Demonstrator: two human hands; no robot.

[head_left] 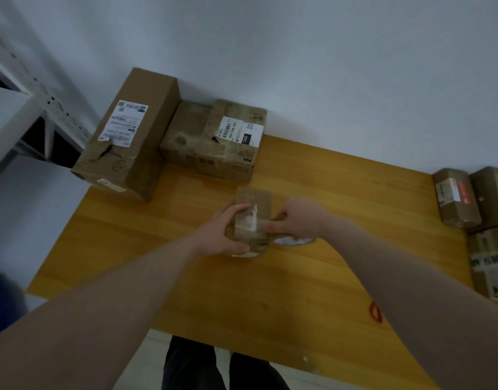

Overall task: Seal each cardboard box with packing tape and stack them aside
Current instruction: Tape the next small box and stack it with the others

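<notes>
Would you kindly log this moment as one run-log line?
step: taping | left hand: grips small box | right hand: at box's right side, grip unclear | table: wooden

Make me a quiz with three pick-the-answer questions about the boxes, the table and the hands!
1. Where is the tall box with the white label?
A. at the table's far left corner
B. on the floor
C. under the table

2. What colour is the tabletop?
A. blue
B. yellow-orange
C. black

3. What is the left hand doing?
A. hanging by the person's side
B. holding the small box
C. lying flat on the table

Answers:
1 A: the tall box stands at the far left corner of the table, beside a squat box.
2 B: the wood is yellow-orange.
3 B: the left hand holds the small box from its left side, while the right hand is at its right side.
</notes>
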